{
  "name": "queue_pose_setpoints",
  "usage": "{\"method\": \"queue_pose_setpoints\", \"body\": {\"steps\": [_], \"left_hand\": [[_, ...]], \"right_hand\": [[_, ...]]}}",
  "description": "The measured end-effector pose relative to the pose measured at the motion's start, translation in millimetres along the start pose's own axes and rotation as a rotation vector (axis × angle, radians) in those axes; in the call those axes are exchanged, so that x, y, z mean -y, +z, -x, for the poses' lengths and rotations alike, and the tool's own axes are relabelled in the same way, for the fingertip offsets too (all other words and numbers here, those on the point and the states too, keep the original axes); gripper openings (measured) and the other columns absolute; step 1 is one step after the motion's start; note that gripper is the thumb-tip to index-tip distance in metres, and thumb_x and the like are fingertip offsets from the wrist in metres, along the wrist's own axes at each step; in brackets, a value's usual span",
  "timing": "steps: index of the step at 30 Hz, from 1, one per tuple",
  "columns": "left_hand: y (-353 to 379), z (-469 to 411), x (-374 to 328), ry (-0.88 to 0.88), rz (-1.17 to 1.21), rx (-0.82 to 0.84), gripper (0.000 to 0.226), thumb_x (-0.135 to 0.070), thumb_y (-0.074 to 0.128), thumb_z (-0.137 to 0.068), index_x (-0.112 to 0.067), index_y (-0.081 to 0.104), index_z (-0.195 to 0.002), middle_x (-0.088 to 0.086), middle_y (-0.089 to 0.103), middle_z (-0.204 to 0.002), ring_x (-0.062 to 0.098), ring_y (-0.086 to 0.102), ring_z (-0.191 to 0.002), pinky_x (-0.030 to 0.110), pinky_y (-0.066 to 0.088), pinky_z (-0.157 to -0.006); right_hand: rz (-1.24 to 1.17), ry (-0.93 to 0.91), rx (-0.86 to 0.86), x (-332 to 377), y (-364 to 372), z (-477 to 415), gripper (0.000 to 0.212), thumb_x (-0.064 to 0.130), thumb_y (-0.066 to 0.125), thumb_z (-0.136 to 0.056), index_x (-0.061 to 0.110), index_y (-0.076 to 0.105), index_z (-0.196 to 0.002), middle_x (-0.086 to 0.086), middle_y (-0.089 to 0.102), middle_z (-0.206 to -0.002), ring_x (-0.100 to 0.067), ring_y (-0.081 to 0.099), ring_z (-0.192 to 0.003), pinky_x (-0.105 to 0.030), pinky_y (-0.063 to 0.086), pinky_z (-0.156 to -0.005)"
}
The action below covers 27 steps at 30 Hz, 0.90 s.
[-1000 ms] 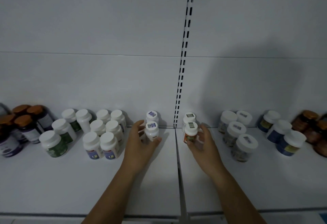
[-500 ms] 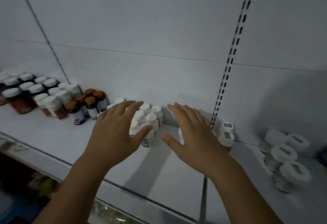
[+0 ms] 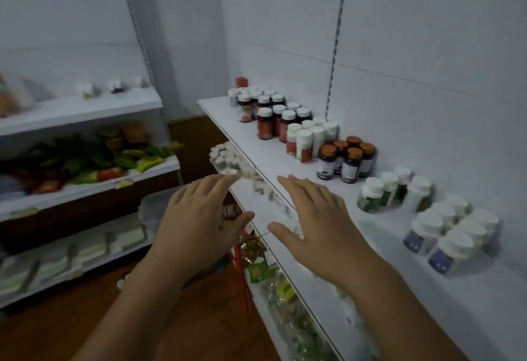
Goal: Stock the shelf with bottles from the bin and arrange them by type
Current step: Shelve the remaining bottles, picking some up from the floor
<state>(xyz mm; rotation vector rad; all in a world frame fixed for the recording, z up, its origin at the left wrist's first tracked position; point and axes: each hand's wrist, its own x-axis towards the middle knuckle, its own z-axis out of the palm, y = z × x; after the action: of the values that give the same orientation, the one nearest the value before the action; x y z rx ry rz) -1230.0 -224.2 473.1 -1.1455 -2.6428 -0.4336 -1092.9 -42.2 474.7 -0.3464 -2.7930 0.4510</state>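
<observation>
Both hands hover with fingers spread, holding nothing. The left hand is just off the front edge of the shelf, and the right hand is over that edge. The bottles stand grouped by kind along the back of the shelf, apart from both hands.

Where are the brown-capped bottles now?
The brown-capped bottles stand right of centre in the head view, on the white shelf, between the red-labelled bottles and the green-labelled bottles.
</observation>
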Motion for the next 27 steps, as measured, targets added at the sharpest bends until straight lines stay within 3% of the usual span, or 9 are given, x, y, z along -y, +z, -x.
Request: {"method": "queue_pose_setpoints", "body": {"steps": [10,14,20,27], "left_hand": [[-25.6,46.5,258.0,-0.267,-0.011,-0.022,0.072,-0.077,0.043,-0.094,-0.047,0.024,-0.156,-0.017,0.04,-0.158,0.012,0.037,-0.147,0.044,0.032,-0.124],[-35.8,64.0,349.6,-0.372,-0.038,-0.046,0.074,-0.078,0.043,-0.094,-0.044,0.026,-0.157,-0.016,0.042,-0.157,0.012,0.039,-0.146,0.042,0.034,-0.122],[-28.5,95.6,452.8,-0.552,-0.017,-0.036,0.073,-0.078,0.042,-0.094,-0.045,0.028,-0.157,-0.017,0.042,-0.155,0.01,0.039,-0.145,0.039,0.033,-0.121],[5.2,94.7,552.5,-0.688,-0.014,0.001,0.072,-0.075,0.045,-0.094,-0.043,0.029,-0.156,-0.015,0.043,-0.155,0.011,0.039,-0.146,0.041,0.033,-0.121]], "right_hand": [[-0.03,-0.177,0.142,188.7,131.8,-138.1,0.075,0.064,0.047,-0.099,0.041,0.012,-0.162,0.016,0.02,-0.167,-0.009,0.015,-0.153,-0.038,0.016,-0.124],[-0.034,-0.262,0.208,260.2,186.7,-185.1,0.076,0.066,0.045,-0.1,0.041,0.011,-0.162,0.017,0.021,-0.166,-0.01,0.017,-0.153,-0.041,0.021,-0.124],[-0.097,-0.39,0.355,342.3,261.6,-241.6,0.074,0.063,0.046,-0.102,0.04,0.011,-0.162,0.018,0.02,-0.166,-0.008,0.015,-0.154,-0.041,0.019,-0.124],[-0.159,-0.452,0.474,390.1,356.6,-317.8,0.072,0.061,0.05,-0.101,0.041,0.016,-0.161,0.017,0.024,-0.164,-0.01,0.017,-0.152,-0.043,0.021,-0.124]]}}
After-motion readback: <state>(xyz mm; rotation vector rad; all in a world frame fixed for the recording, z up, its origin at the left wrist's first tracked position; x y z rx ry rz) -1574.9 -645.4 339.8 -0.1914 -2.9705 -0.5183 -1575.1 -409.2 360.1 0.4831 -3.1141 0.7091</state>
